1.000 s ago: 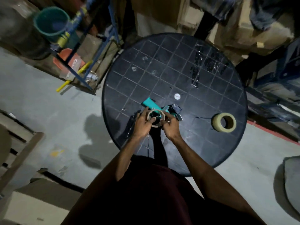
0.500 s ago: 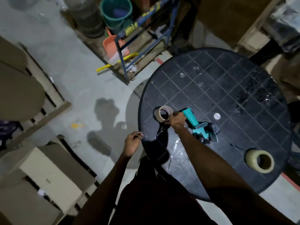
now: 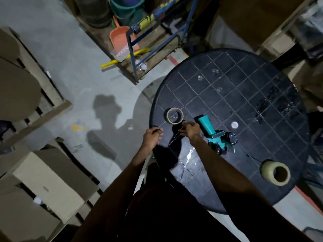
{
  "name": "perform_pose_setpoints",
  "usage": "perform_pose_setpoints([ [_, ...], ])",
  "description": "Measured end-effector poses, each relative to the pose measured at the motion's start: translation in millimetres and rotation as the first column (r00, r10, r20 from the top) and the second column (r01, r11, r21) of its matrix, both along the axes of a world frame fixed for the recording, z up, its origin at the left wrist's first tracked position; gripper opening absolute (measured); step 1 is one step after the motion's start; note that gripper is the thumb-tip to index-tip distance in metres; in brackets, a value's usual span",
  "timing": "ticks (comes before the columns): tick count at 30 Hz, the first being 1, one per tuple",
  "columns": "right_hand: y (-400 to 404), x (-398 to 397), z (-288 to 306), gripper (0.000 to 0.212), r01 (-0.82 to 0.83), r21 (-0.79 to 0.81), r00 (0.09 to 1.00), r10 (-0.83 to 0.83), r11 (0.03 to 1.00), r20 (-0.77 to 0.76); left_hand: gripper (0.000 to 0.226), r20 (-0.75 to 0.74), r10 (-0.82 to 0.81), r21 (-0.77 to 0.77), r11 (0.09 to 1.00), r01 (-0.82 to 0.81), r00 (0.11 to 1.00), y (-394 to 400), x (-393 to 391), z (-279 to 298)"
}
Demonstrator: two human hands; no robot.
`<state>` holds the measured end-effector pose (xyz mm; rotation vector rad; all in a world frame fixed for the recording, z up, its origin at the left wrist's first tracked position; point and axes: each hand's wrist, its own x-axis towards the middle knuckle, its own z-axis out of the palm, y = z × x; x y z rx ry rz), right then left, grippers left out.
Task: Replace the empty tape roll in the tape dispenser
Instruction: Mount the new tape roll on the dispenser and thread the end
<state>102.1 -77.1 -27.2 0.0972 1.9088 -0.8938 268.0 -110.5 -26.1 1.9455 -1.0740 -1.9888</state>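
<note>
from the head camera, we see the empty tape roll [image 3: 175,115] lying flat on the round black surface [image 3: 244,95], left of the teal tape dispenser [image 3: 215,135]. our left hand [image 3: 152,136] and right hand [image 3: 190,129] hover curled, holding nothing clear. a new tape roll [image 3: 276,172] sits near the surface's right edge.

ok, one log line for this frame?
empty roll on table | dispenser empty | new roll untouched | left hand, right hand near edge

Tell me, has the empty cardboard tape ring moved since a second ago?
Yes. The empty ring left the teal dispenser and now lies flat near the table's left edge, released.
</note>
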Motion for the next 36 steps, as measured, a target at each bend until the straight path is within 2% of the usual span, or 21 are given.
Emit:
perform_pose_setpoints([
  [2,18,2,1,0.008,-0.039,0.021,0.999,0.039,0.999,-0.013,0.023,0.014,-0.034,-0.005,0.999,0.034,0.999,0,-7,-2],
  [5,53,-1,1,0.018,-0.036,0.037,0.999,0.037,0.999,-0.023,0.027,0.019,-0.116,-0.028,0.993,0.117,0.993,6,-21,-1],
  [8,90,-10,4,0.027,0.06,0.006,0.998,-0.06,0.998,-0.022,0.027,0.009,-0.215,-0.044,0.975,0.216,0.976,20,-41,0],
  [11,129,-26,6,0.027,0.184,-0.047,0.982,-0.186,0.982,-0.025,0.026,-0.007,-0.309,-0.026,0.951,0.309,0.951,39,-65,1],
  [15,189,-52,9,0.027,0.32,-0.09,0.944,-0.326,0.943,-0.054,0.017,0.002,-0.458,-0.039,0.888,0.458,0.889,70,-101,8],
  [21,274,-94,7,0.023,0.413,-0.069,0.887,-0.418,0.908,-0.197,0.026,0.011,-0.674,-0.049,0.738,0.673,0.739,133,-162,10],
  [25,323,-134,17,0.029,0.237,0.054,0.866,-0.186,0.97,-0.464,0.018,-0.002,-0.756,-0.041,0.654,0.755,0.655,173,-195,13],
  [29,359,-181,18,0.045,0.1,0.234,0.805,0.059,0.967,-0.591,0.027,0.039,-0.807,-0.033,0.588,0.808,0.589,204,-210,12],
  [33,382,-227,12,0.068,-0.079,0.426,0.799,0.313,0.901,-0.513,0.028,0.052,-0.811,-0.026,0.582,0.813,0.582,228,-221,12],
  [36,391,-244,7,0.059,-0.199,0.442,0.812,0.4,0.875,-0.424,0.02,0.035,-0.806,-0.005,0.591,0.807,0.59,240,-225,14],
])
